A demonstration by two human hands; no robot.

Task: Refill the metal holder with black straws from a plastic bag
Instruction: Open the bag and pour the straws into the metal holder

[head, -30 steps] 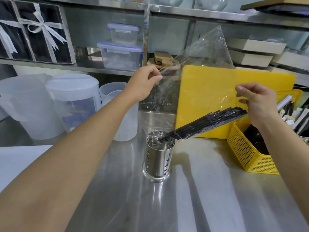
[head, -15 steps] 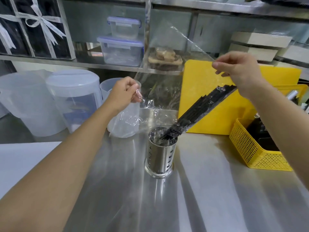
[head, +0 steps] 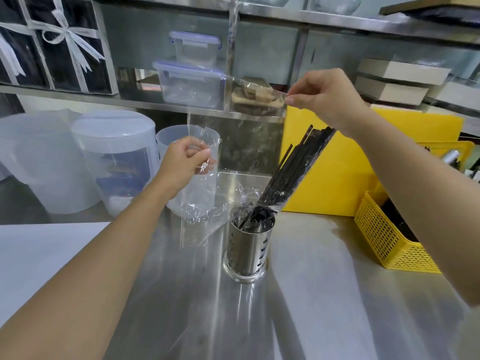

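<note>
Head view: both hands' fingers pinch plastic bag [head: 207, 178]; black straws [head: 293, 175] enter metal holder [head: 246, 248].

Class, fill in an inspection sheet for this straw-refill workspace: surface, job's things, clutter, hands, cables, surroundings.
Surface: steel counter, shiny, dry.
Job's things: metal holder upright; black straws tilted, lower ends in the holder; plastic bag stretched between both hands.
Clutter: yellow basket at right; yellow board behind; plastic jugs at left.
Hands: left hand pinches the bag low; right hand pinches it high.
Cables: nothing seen.
Surroundings: shelf with lidded containers.
</note>
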